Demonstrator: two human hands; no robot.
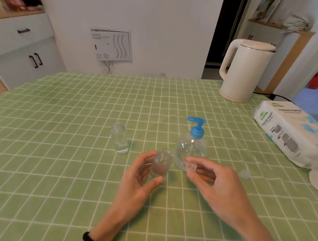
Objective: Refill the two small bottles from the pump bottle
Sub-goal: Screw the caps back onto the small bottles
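My left hand (pixel 142 175) grips a small clear bottle (pixel 161 164), uncapped and tilted slightly right, with clear liquid in its lower part. My right hand (pixel 212 180) pinches a small clear cap (pixel 190 166) just right of that bottle's neck. Behind both stands the clear pump bottle (pixel 191 148) with a blue pump head (pixel 196 128) pointing left. A second small clear bottle (pixel 120 139) stands upright and uncapped to the left, a little liquid at its bottom. Another clear cap (pixel 244 173) lies on the cloth right of my right hand.
A green checked tablecloth (pixel 63 153) covers the table. A white electric kettle (pixel 244 69) stands at the back right with its cord trailing right. A tissue paper pack (pixel 289 132) lies at the right edge, a white round object (pixel 316 180) below it.
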